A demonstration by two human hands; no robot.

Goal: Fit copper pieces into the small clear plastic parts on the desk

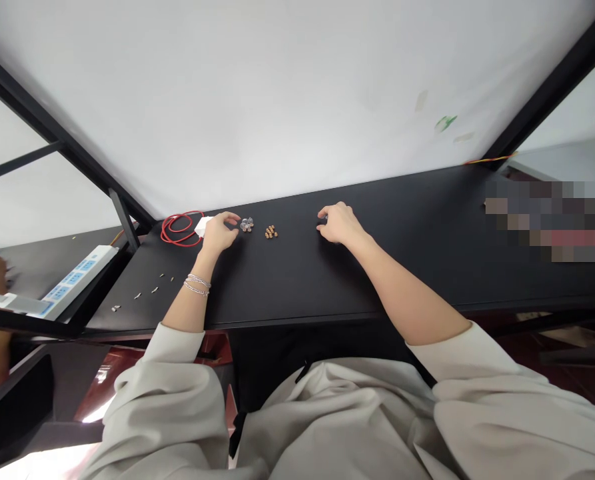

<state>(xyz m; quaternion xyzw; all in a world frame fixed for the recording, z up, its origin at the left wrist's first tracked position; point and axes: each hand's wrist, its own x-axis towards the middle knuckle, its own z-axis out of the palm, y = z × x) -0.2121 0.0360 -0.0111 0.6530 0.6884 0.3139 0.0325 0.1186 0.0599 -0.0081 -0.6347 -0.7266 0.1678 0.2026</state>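
My left hand (219, 232) hovers at the left part of the black table, thumb and fingers apart and holding nothing visible. Just right of its fingertips sits a small cluster of clear, glassy beads (247, 225). A little farther right is a small group of brown, bead-like pieces (271, 232). On the right, my right hand (341, 223) is low over the tabletop, its fingers bent, with a gap between thumb and forefinger. Its inner fingers are partly hidden, and no held object can be made out.
A red cord (170, 230) lies coiled beside a white block (202, 227) behind my left wrist. Several small metallic bits (137, 295) are scattered front left. A power strip (74, 283) lies beyond the frame post. A white wall (277, 100) bounds the black table (287, 287).
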